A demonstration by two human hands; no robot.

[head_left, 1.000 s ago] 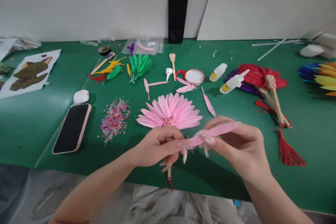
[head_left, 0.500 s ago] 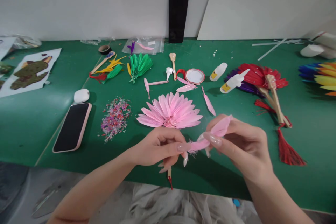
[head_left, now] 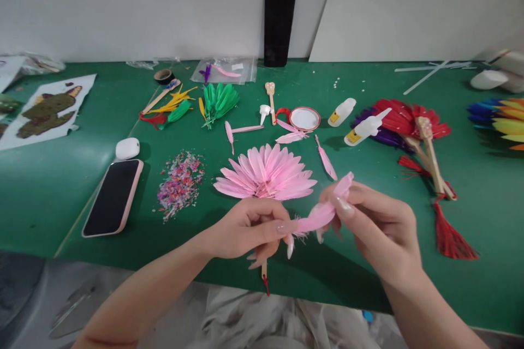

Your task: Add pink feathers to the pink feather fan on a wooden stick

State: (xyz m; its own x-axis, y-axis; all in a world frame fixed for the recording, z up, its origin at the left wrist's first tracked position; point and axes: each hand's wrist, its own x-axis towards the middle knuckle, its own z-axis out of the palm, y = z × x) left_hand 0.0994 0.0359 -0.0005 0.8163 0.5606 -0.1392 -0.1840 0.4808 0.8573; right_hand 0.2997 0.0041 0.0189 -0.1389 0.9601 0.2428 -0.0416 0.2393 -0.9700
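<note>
A single pink feather (head_left: 317, 217) stretches between my two hands above the table. My left hand (head_left: 256, 229) pinches its fluffy quill end between thumb and fingers. My right hand (head_left: 374, 223) is closed on the feather's upper part, thumb pressed against the fingers, with the tip poking out above. Just beyond my left hand lies a fan of pink feathers (head_left: 266, 172). A wooden handle (head_left: 264, 269) with a red cord shows below my left hand; its upper part is hidden by the hand. Loose pink feathers (head_left: 326, 158) lie behind the fan.
Two glue bottles (head_left: 366, 128) and a round white lid (head_left: 304, 119) lie behind my right hand. A red feather fan (head_left: 409, 114) is at the right. Clipped feather bits (head_left: 180, 182) and a phone (head_left: 112, 198) lie at the left. Green feathers (head_left: 220, 101) sit farther back.
My right hand has slid along the feather toward its tip, a little up and right, exposing more of its middle. My left hand has kept its place and pinch.
</note>
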